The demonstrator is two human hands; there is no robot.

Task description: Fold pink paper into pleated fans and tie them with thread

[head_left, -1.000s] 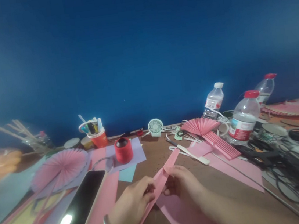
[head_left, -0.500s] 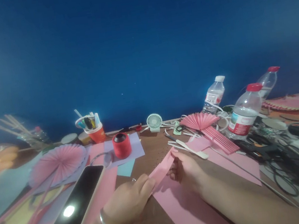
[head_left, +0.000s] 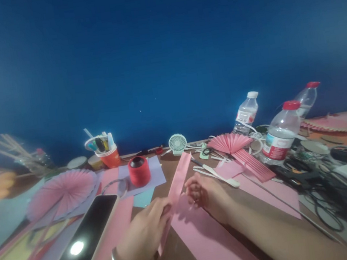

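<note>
My left hand (head_left: pixel 151 225), with a silver bangle at its wrist, is closed on a folded strip of pink paper (head_left: pixel 180 176). The strip stands slantwise, its far end pointing away from me and its near end showing below the hand. Just right of the strip, my right hand (head_left: pixel 203 192) is loosely curled, with nothing visible in it; its fingertips come close to the strip's edge. Beneath both hands a pink paper sheet (head_left: pixel 218 240) lies on the brown table (head_left: pixel 178 258). My right forearm partly covers that sheet.
On the left lie a phone (head_left: pixel 83 246) and a round pleated pink fan (head_left: pixel 62 193). Further back are a red thread spool (head_left: pixel 139 171), a cup of pens (head_left: pixel 109 157) and a small fan (head_left: pixel 177 144). Pleated pink paper (head_left: pixel 231 142), a bottle (head_left: pixel 280 134) and tangled cables (head_left: pixel 325 199) crowd the right.
My right hand has let go of the strip's far end and drawn back slightly. The strip has turned to point more directly away from me, still in my left hand.
</note>
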